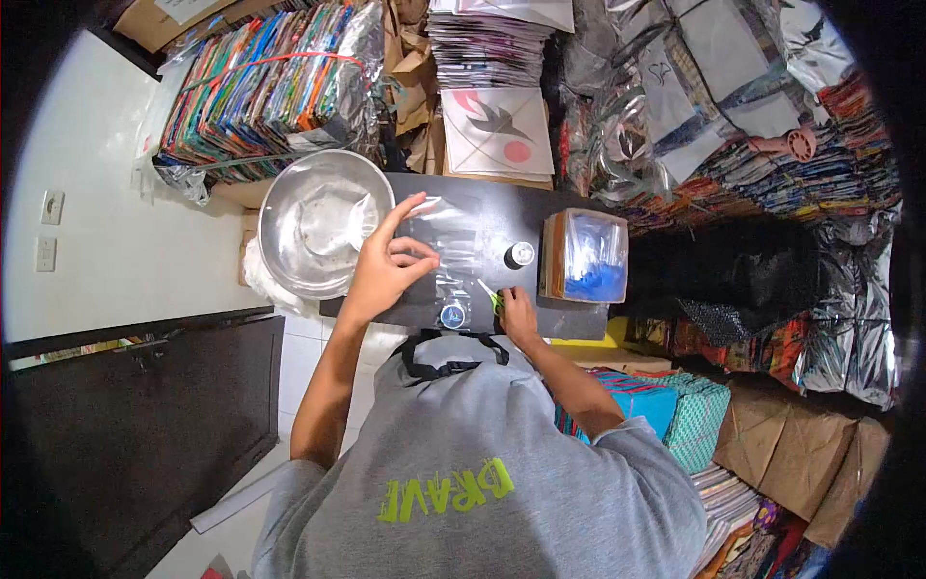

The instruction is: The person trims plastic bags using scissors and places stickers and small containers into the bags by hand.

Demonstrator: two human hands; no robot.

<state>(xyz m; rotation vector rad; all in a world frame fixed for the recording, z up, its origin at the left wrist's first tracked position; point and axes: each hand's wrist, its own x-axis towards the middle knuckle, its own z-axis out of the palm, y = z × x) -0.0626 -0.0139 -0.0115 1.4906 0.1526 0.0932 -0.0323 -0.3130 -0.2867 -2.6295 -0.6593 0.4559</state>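
My left hand [386,270] is raised over the left part of the dark table, index finger stretched out, the other fingers bent in toward the thumb. Whatever lies in that pinch, if anything, is too small to make out. Clear plastic film [446,232] lies on the table just beside it. My right hand [519,317] is closed around the green handles of a pair of scissors [496,300], blades pointing away and to the left. Between my hands, near my body, is a clear plastic bag with a round blue item [452,315] at its lower end.
A metal basin [323,227] stands on the left. A small dark cylinder with a silver top [520,254] and a box of clear and blue plastic packets [593,259] are on the table [492,198]. Tall wrapped stacks [265,82] crowd the back and right.
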